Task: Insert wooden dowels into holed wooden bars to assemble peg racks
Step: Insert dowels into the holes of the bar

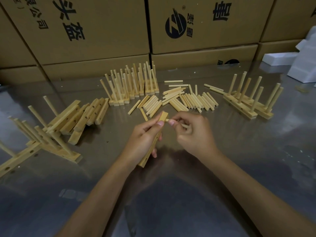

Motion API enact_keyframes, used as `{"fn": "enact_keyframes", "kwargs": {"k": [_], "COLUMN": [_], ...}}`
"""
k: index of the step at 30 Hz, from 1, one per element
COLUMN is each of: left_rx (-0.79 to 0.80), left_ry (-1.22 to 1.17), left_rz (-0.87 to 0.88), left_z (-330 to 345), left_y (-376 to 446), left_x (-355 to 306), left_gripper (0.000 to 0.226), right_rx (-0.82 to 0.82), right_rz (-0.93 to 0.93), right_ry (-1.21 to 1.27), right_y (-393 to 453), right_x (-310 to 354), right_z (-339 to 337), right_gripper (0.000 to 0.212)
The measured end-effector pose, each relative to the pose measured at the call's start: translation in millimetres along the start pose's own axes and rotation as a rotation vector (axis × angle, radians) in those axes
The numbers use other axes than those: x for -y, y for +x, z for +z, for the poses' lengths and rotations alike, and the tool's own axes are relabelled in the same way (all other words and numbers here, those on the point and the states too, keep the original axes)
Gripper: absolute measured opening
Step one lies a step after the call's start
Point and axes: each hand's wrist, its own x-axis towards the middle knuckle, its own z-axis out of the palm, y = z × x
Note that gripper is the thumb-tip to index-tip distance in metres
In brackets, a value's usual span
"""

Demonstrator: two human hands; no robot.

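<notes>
My left hand (142, 139) grips a holed wooden bar (150, 153) that runs from near the table up and away, its far end at my fingertips. My right hand (193, 132) pinches a wooden dowel (167, 120) and holds its tip against the side of the bar's far end. More of the dowel is hidden inside my right fist. Loose dowels (181, 100) lie in a pile just beyond my hands. A single dowel (144, 114) lies beside the bar's tip.
Bare holed bars (89, 115) lean in a heap at left. Pegged racks stand at far left (42, 141), at the back centre (133, 86) and at right (249, 101). Cardboard boxes (102, 31) wall the back. White foam (301, 65) sits far right on the steel table (239, 168).
</notes>
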Motion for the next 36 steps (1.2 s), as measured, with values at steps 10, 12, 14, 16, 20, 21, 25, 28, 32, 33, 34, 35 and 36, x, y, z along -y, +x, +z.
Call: {"fn": "enact_keyframes", "kwargs": {"k": [10,12,14,16,20,21,25,28,32,33,34,35,36], "left_rx": [0.023,0.03,0.005,-0.074,-0.226,-0.248,-0.314,-0.334,-0.329,-0.333,-0.335,-0.334,-0.333], "left_ry": [0.144,0.09,-0.022,-0.18,-0.418,-0.476,-0.665,-0.692,-0.716,-0.718,-0.716,-0.71,-0.7], "left_rz": [-0.041,-0.094,-0.161,-0.242,-0.332,-0.332,-0.362,-0.378,-0.381,-0.382,-0.382,-0.382,-0.384], "left_z": [7,5,2,-2,-18,-23,-34,-36,-39,-39,-39,-38,-38], "left_y": [3,4,5,8,13,14,16,17,18,19,19,19,19], "left_x": [5,2,0,-1,1,1,-2,-2,0,1,2,2,2], "left_gripper": [0.038,0.029,0.024,0.022,0.031,0.031,0.026,0.025,0.028,0.028,0.028,0.028,0.028], "right_rx": [0.179,0.194,0.23,0.265,0.214,0.187,0.242,0.386,0.438,0.435,0.432,0.429,0.418], "right_rz": [0.331,0.405,0.431,0.417,0.449,0.446,0.227,0.171,0.145,0.129,0.117,0.116,0.125], "right_ry": [0.263,0.366,0.469,0.539,0.425,0.331,-0.102,-0.336,-0.512,-0.522,-0.532,-0.546,-0.562], "right_y": [9,12,14,15,17,20,53,77,85,82,79,75,71], "right_x": [2,3,4,2,-11,-15,-18,-9,-12,-14,-16,-18,-19], "right_z": [-11,-14,-20,-24,-10,-1,34,56,66,63,60,57,54], "right_gripper": [0.009,0.022,0.038,0.048,0.034,0.027,0.03,0.035,0.027,0.025,0.023,0.021,0.021]}}
